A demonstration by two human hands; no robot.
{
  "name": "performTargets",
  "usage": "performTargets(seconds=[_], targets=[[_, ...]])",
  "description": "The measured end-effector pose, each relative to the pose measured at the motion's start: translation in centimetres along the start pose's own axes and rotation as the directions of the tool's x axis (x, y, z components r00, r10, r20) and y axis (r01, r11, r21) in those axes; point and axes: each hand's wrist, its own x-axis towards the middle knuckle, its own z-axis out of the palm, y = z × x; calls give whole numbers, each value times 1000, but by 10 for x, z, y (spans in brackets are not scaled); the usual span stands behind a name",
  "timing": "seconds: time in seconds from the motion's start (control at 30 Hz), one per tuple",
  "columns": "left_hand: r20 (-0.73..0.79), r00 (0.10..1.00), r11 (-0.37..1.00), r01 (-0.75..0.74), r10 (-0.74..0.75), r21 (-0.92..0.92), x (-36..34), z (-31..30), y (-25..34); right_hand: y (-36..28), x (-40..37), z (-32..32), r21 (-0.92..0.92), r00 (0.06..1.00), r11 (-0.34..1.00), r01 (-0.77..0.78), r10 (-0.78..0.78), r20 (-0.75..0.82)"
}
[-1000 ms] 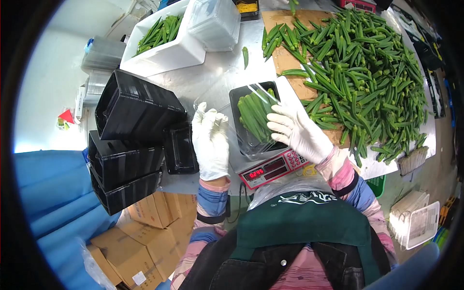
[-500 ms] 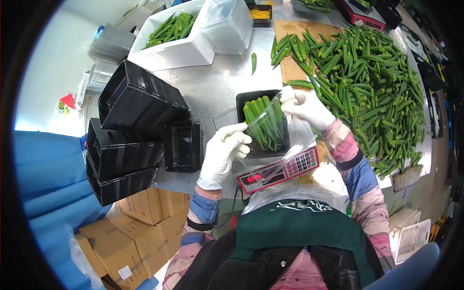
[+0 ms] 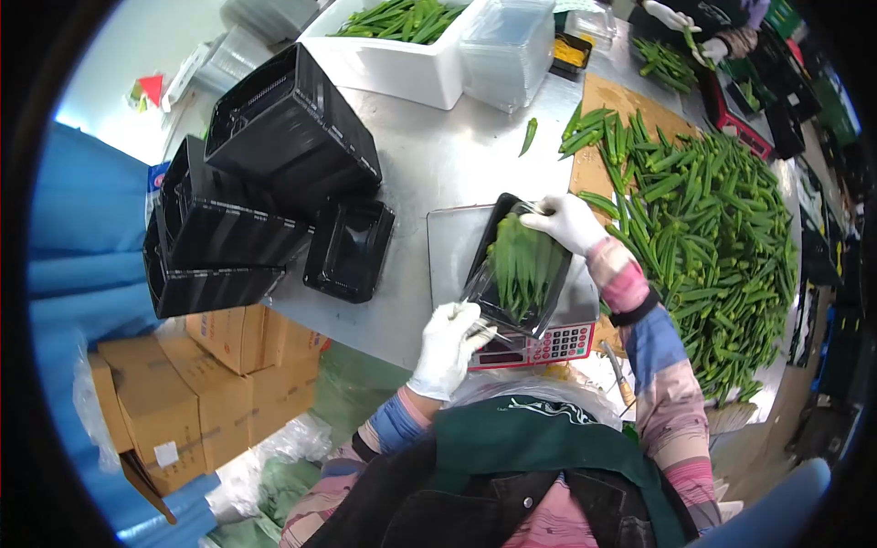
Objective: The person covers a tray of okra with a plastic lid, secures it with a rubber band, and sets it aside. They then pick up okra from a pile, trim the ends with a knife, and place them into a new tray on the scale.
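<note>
A black plastic tray [image 3: 481,248] of green okra [image 3: 523,265] rests at a slant on the weighing scale [image 3: 446,239]. Over the okra lies a clear plastic lid [image 3: 545,306], whose shine shows across the pods. My white-gloved left hand [image 3: 448,347] is closed on the lid's near left corner, by the scale's front. At the far right corner, my gloved right hand [image 3: 568,225] pinches the lid's edge. The tray covers part of the scale's display, while the red-framed keypad [image 3: 560,343] shows beside it.
Stacks of black trays [image 3: 292,128] and a single black tray [image 3: 350,248] stand left. Loose okra [image 3: 703,256] is heaped on the right. Behind are a white foam box [image 3: 438,73] and stacked clear lids [image 3: 507,55]. Another person's gloved hands [image 3: 671,16] work at the far right.
The lid has come down over the okra. My left hand has moved nearer my body and to the right, and the tray now sits more slanted. The view has shifted.
</note>
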Motion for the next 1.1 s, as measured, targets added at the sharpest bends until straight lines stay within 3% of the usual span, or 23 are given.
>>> performTargets(seconds=[0.03, 0.07, 0.1, 0.17, 0.2, 0.3, 0.4, 0.47, 0.5, 0.53, 0.6, 0.63, 0.73, 0.77, 0.87, 0.97, 1.0, 1.07, 1.1], targets=[[-12, 999, 999, -39, 39, 29, 4, 0, 6, -8, -18, -13, 55, 1000, 998, -4, 3, 15], [-24, 997, 995, -75, 77, 59, 9, 0, 12, -7, -31, -19, -3, 998, 999, -54, 54, 7], [-2, 993, 985, -113, 115, 131, 19, -4, 18, -2, -49, -21, 46, 991, 990, -134, 135, -19], [87, 983, 933, -178, 159, 313, 37, -5, 36, 5, -86, -27, 106, 986, 983, -150, 156, -51], [132, 979, 882, -198, 155, 428, 48, -4, 44, 10, -104, -24, 264, 972, 938, -224, 235, -12], [314, 901, 620, -433, 298, 654, 72, 11, 58, 8, -143, -13, 479, 928, 815, -327, 373, -3], [313, 844, 490, -514, 435, 704, 72, 28, 51, 11, -158, 11, 484, 897, 875, 12, 205, -392], [328, 772, 375, -573, 544, 729, 58, 34, 47, 17, -165, 20, 302, 856, 953, 37, 126, -502], [342, 729, 311, -598, 593, 738, 50, 35, 47, 10, -169, 25, 454, 854, 891, 25, 217, -472], [289, 785, 430, -561, 548, 708, 42, 36, 47, 1, -172, 29, 594, 851, 805, 16, 301, -430], [196, 879, 644, -456, 435, 614, 25, 34, 46, -9, -175, 27, 654, 845, 753, -71, 394, -361], [180, 883, 649, -444, 433, 618, 22, 31, 43, -11, -175, 27, 681, 839, 724, -113, 437, -325], [193, 830, 579, -513, 523, 634, 31, 24, 30, 15, -160, 43, 325, 798, 944, 52, 156, -582], [216, 761, 484, -576, 612, 659, 39, 22, 24, 15, -157, 41, 191, 777, 977, 95, 47, -627], [306, 699, 257, -576, 646, 776, 49, 22, 24, 21, -144, 48, 153, 701, 985, 82, 52, -712], [342, 578, 163, -649, 741, 744, 64, 26, 23, 14, -139, 46, 413, 770, 904, 107, 187, -610], [341, 585, 221, -683, 736, 697, 72, 25, 23, 14, -138, 47, 509, 788, 853, 114, 235, -570], [342, 598, 332, -738, 725, 588, 86, 22, 21, 18, -139, 51, 516, 790, 849, 113, 238, -565], [273, 717, 510, -664, 641, 547, 79, 30, 25, 16, -141, 54, 513, 785, 850, 118, 236, -572]])
